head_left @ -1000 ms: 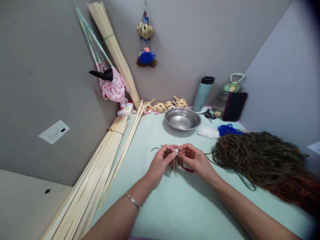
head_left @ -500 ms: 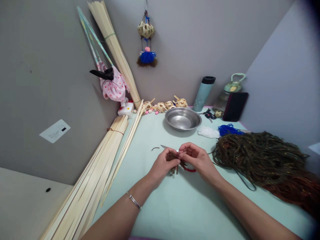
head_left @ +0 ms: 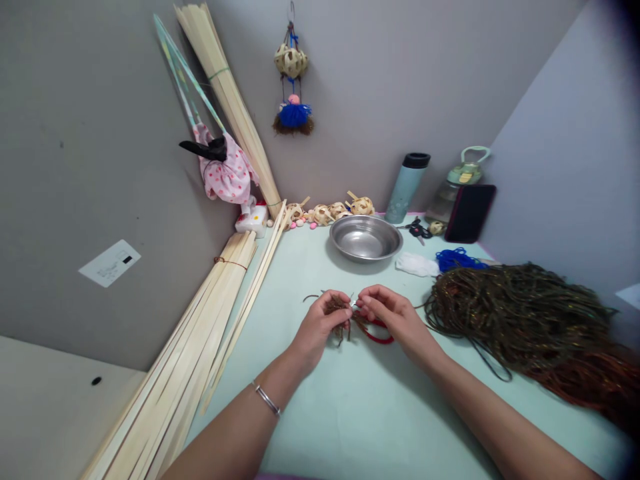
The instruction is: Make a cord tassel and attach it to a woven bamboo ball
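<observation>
My left hand [head_left: 320, 327] is closed on a small bunch of brown yarn [head_left: 339, 307], its loose ends hanging below the fingers. Close on its right, my right hand [head_left: 387, 310] pinches something tiny beside a small white bit [head_left: 353, 303] at the bunch; the fingers hide most of it. Under the hands lie scissors with a red handle [head_left: 379, 338], their blades largely covered. A short cut piece of dark yarn [head_left: 310, 297] rests left of the hands.
A steel bowl [head_left: 367, 257] stands behind the hands. Dark green-brown yarn [head_left: 520, 320] heaps up at right, near blue yarn [head_left: 457, 259] and a white bundle [head_left: 417, 265]. Bamboo strips [head_left: 200, 340] lie along the left. A bottle [head_left: 407, 190] and phone [head_left: 470, 213] stand at the back.
My left hand has shifted slightly left with the yarn bunch, opening a small gap between the hands. More of the red scissor handle shows.
</observation>
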`<act>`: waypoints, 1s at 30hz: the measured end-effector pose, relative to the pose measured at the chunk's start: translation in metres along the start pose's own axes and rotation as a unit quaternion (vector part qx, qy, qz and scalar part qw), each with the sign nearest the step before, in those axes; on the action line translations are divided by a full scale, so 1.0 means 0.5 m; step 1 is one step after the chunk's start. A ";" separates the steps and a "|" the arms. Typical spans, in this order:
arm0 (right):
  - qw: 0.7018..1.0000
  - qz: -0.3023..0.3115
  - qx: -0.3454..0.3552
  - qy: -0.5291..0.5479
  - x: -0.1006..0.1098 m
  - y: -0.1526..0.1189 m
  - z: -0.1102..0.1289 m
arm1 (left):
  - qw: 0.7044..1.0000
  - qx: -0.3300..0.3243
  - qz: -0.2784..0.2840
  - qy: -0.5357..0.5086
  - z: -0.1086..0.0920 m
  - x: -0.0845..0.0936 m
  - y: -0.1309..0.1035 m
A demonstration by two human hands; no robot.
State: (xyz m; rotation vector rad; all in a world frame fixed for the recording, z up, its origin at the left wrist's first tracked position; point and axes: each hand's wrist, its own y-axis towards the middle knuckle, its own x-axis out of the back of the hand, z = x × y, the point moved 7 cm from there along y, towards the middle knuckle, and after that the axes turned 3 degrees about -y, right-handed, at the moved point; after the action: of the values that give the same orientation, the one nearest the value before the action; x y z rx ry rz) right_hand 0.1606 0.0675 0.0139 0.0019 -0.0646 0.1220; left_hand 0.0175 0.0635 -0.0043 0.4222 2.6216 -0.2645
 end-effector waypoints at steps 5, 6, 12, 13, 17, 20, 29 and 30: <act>0.996 0.084 -0.021 -0.011 -0.030 -0.006 -0.006 | 1.000 -0.020 0.001 -0.009 -0.008 -0.002 0.001; 0.995 0.091 -0.024 -0.010 -0.033 -0.007 -0.008 | 1.000 -0.021 -0.002 -0.009 -0.008 -0.001 0.001; 0.999 0.052 -0.007 -0.010 -0.018 -0.001 -0.004 | 1.000 -0.013 -0.003 0.002 0.001 0.001 0.002; 0.999 0.048 -0.006 -0.009 -0.017 -0.001 -0.002 | 1.000 -0.011 0.002 0.003 0.003 0.000 0.002; 0.999 0.047 -0.006 -0.007 -0.020 -0.004 0.001 | 1.000 0.000 0.015 0.008 0.012 -0.002 0.004; 0.999 0.032 0.001 -0.011 -0.017 -0.004 0.002 | 0.998 -0.016 -0.037 0.042 0.013 0.014 0.009; 1.000 0.015 0.008 -0.022 -0.018 -0.006 0.014 | 0.995 -0.068 -0.057 0.051 -0.014 0.014 0.002; 1.000 0.015 0.007 -0.020 -0.018 -0.005 0.014 | 0.996 -0.058 -0.038 0.048 -0.013 0.007 0.000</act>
State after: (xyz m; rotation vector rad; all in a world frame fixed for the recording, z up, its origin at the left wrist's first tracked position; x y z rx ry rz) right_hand 0.1515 0.0637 0.0203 0.0182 -0.1042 0.1516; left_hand 0.0120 0.0662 -0.0001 0.3026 2.7343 -0.1187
